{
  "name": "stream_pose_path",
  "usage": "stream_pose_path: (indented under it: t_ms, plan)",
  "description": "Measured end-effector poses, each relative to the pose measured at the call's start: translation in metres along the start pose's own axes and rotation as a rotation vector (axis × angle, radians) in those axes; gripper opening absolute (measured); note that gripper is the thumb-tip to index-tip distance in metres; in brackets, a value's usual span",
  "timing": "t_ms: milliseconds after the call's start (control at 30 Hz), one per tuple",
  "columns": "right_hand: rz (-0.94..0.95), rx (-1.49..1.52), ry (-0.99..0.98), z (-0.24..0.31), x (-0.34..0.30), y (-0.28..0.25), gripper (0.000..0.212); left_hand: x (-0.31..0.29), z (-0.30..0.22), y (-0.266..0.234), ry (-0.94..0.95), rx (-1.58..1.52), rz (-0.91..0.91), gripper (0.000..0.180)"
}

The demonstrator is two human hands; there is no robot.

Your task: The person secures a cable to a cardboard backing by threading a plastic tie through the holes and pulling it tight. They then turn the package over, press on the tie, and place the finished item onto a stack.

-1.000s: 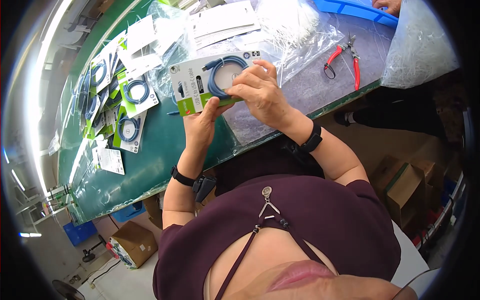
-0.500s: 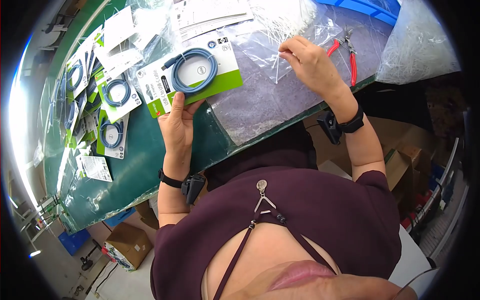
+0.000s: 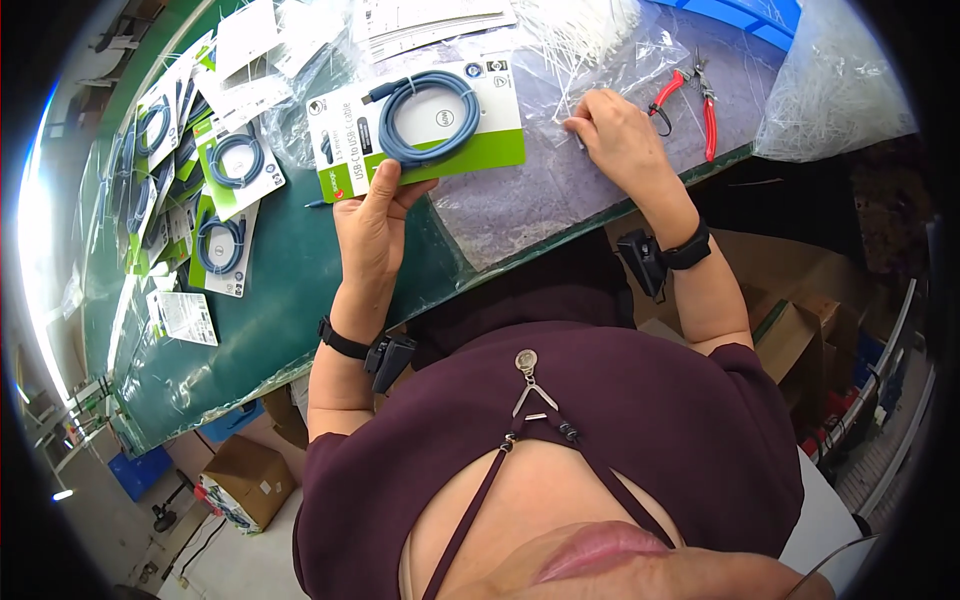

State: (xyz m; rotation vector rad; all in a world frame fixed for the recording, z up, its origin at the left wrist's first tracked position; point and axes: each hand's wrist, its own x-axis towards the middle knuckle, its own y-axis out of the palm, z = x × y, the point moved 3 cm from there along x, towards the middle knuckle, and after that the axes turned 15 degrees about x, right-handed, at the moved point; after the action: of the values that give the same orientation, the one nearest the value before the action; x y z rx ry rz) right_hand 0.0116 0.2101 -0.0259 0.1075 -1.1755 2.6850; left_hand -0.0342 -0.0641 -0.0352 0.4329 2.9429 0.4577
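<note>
My left hand [image 3: 375, 220] holds a white and green card [image 3: 505, 110] by its lower edge, thumb in front and fingers behind. On the card's face sits a coiled blue cable [image 3: 470, 118], bound with a tie. To the right, my right hand [image 3: 620, 140] is closed in a pinch above the grey work surface. A thin white cable tie is in its fingertips; only a short bit of it shows below them. That hand is apart from the card. Red-handled pliers [image 3: 709, 125] lie just beyond it, handles spread.
Several carded blue cables [image 3: 236, 160] are heaped at the left of the green table [image 3: 270, 310]. A plastic bag of white cable ties [image 3: 585, 30] lies at the back, beside printed sheets [image 3: 430, 20]. A blue bin [image 3: 750, 18] and a clear bag [image 3: 835, 90] stand at the far right.
My left hand has moved the card right and slightly away from me, turning it a little more level. My right hand has shifted slightly; less of the tie shows now.
</note>
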Motion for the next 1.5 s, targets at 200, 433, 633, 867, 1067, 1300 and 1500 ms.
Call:
stream_pose_path:
  t_ms: [200, 433, 633, 867, 1067, 1300, 1500]
  plan:
    - [-0.086, -0.092, -0.026, -0.009, -0.014, -0.010, 0.012, -0.003, -0.006, 0.011, 0.027, -0.030, 0.048, 0.026]
    - [-0.155, -0.214, -0.078, 0.001, -0.032, -0.035, 0.010, 0.006, -0.009, 0.034, -0.056, -0.117, 0.070, 0.023]
    - [-0.152, 0.289, -0.212, 0.038, -0.057, -0.059, 0.010, 0.016, -0.006, 0.054, -0.213, -0.490, 0.184, 0.024]
    - [-0.261, 0.496, -0.323, 0.066, -0.046, -0.039, 0.013, 0.012, -0.013, 0.084, -0.455, -1.033, 0.352, 0.028]
    - [-0.332, 0.428, -0.473, 0.086, -0.033, -0.046, 0.014, 0.010, -0.019, 0.096, -0.592, -1.479, 0.433, 0.022]
    - [-0.331, 0.377, -0.497, 0.087, -0.026, -0.040, 0.015, 0.009, -0.022, 0.097, -0.616, -1.547, 0.397, 0.018]
    - [-0.303, 0.354, -0.486, 0.086, -0.025, -0.037, 0.016, 0.008, -0.024, 0.096, -0.606, -1.552, 0.420, 0.018]
